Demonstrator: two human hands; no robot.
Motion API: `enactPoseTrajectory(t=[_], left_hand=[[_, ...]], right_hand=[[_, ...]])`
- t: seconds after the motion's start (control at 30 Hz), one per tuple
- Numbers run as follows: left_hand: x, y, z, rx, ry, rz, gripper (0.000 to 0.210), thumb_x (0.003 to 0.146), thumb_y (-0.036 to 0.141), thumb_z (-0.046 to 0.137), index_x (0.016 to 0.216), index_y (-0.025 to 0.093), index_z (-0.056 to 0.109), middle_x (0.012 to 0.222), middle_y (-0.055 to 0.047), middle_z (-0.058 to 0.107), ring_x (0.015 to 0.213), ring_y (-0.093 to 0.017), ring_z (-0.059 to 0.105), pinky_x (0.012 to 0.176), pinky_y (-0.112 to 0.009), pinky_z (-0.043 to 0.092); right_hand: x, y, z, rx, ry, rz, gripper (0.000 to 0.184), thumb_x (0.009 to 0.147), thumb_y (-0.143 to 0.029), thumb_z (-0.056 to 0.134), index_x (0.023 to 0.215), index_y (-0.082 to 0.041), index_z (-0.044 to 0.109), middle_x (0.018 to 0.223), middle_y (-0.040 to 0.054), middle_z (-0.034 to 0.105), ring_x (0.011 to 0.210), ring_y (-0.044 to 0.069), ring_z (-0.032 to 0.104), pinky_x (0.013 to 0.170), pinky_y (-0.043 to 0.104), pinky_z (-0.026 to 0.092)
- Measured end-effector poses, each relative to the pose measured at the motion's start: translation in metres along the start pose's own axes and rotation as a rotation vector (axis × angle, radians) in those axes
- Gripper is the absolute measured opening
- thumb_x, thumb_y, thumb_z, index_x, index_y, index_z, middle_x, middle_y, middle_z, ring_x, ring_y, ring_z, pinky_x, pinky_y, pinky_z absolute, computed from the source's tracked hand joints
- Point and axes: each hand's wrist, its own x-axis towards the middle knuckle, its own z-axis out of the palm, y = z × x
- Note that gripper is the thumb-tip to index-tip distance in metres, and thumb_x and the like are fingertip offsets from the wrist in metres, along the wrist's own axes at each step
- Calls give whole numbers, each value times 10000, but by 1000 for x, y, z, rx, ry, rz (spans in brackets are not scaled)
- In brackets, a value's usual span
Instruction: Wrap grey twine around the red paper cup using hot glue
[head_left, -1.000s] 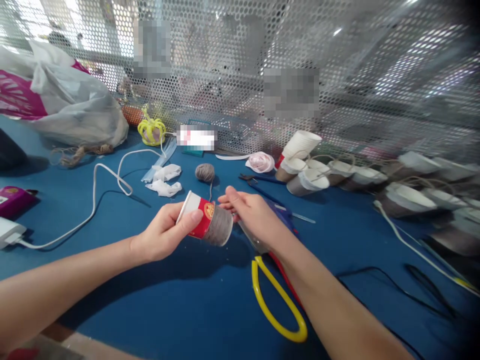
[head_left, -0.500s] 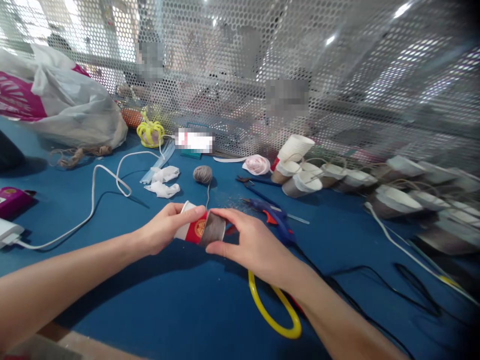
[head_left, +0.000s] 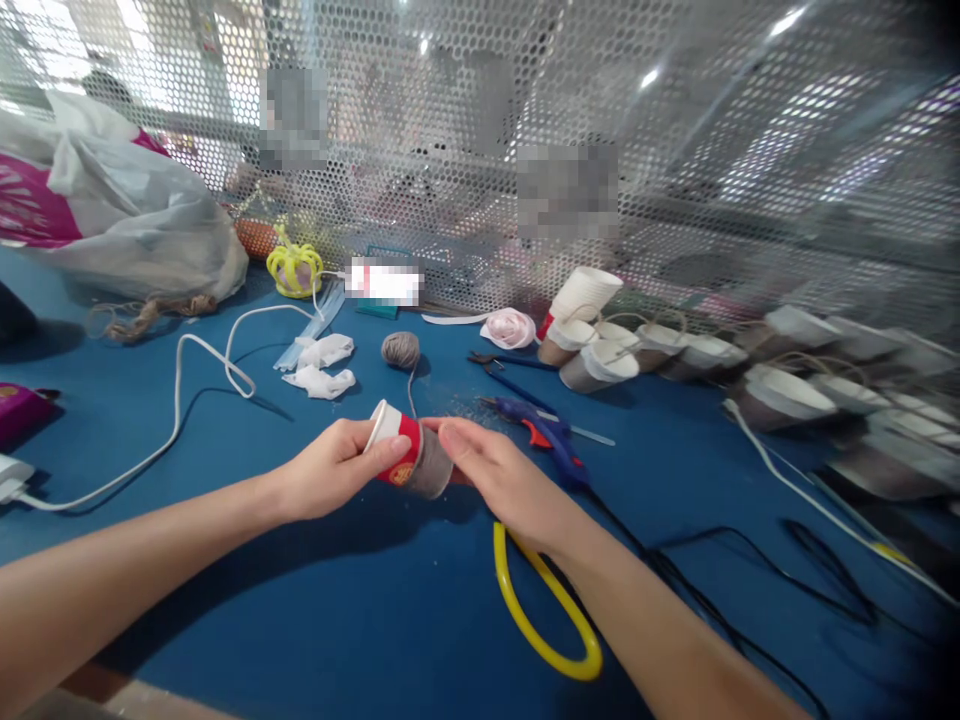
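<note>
A paper cup (head_left: pixel 394 421), white with a red band and a gold emblem, is tilted sideways above the table. Grey yarn (head_left: pixel 433 465) is wound closely around its lower part. My left hand (head_left: pixel 330 470) grips the cup near its white rim, thumb on the red band. Around the yarn-covered end my right hand (head_left: pixel 499 475) is closed, its fingers partly hidden behind the cup. A strand runs from the cup back to a small grey yarn ball (head_left: pixel 400 350). Partly under my right wrist lies a yellow loop handle (head_left: pixel 555 665).
A blue glue gun (head_left: pixel 551 435) and pliers (head_left: pixel 487 361) lie right of the cup. Wrapped cups (head_left: pixel 600 366) with cord handles line the right side. Crumpled white pieces (head_left: pixel 322 380), a pink ribbon roll (head_left: pixel 508 328), a white cable (head_left: pixel 178 390) and a plastic bag (head_left: pixel 142 220) lie around.
The cup has turned slightly in my hands. My right thumb has moved from below the wrapped end up to its upper side. The view has shifted slightly.
</note>
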Motion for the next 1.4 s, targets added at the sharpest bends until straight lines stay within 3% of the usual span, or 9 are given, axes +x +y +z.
enactPoseTrajectory(t=[0.23,0.5,0.6,0.73,0.87,0.97,1.03,1.2,1.4], left_hand=[[2,-2,1,-283,-35,-202,309,687,409,571,727,104,594,599,-7,564,549,-85,493,535,-197,388],[0,-8,9,-117,-33,-167,279,691,376,562,649,101,540,556,17,495,514,-67,424,503,-194,354],[0,-7,9,-69,-9,-161,324,725,379,504,539,116,466,485,43,418,460,-46,334,447,-181,279],[1,-4,8,-17,12,-170,362,742,404,448,508,131,415,465,50,371,445,-47,278,429,-192,220],[2,-2,7,1,68,-219,362,729,442,435,541,133,425,494,40,395,458,-55,301,444,-193,230],[2,-2,4,40,104,-238,365,720,449,429,529,137,420,486,41,394,453,-59,300,442,-193,228],[2,-4,2,64,123,-250,368,718,451,421,520,141,412,472,46,375,446,-59,288,435,-194,217],[2,-6,1,86,116,-242,369,732,438,388,519,138,414,472,41,377,453,-60,285,434,-193,210],[3,-4,3,125,99,-223,312,733,365,379,512,145,381,488,46,351,472,-63,282,443,-194,222]], right_hand=[[-2,3,4,-300,22,-142,371,812,-394,420,1128,-217,499,1145,65,534,1012,185,503,877,369,383],[-2,-1,12,-243,-4,-236,404,870,-403,238,1064,-221,542,1150,48,509,1092,145,427,958,321,292],[1,-1,12,-262,50,-247,385,868,-397,253,989,-209,566,1065,49,561,1011,150,490,897,314,354],[2,-4,-4,-455,382,-167,214,772,-364,477,769,-167,561,743,47,602,671,150,562,627,281,451],[-6,-15,-40,-495,588,-38,145,748,-306,495,788,-170,522,554,-8,559,441,109,512,449,230,420],[-12,-13,-71,-721,647,117,177,771,-202,415,907,-169,523,694,24,627,584,123,587,562,229,448],[-12,-3,-89,-941,617,253,169,735,-197,454,855,-166,569,824,67,640,762,177,595,665,267,433],[-4,37,-106,-950,408,409,275,605,-306,599,387,-191,477,446,40,550,519,213,563,503,290,385],[0,49,-101,-796,447,424,186,551,-184,607,423,-182,471,411,12,509,474,180,535,475,269,377]])
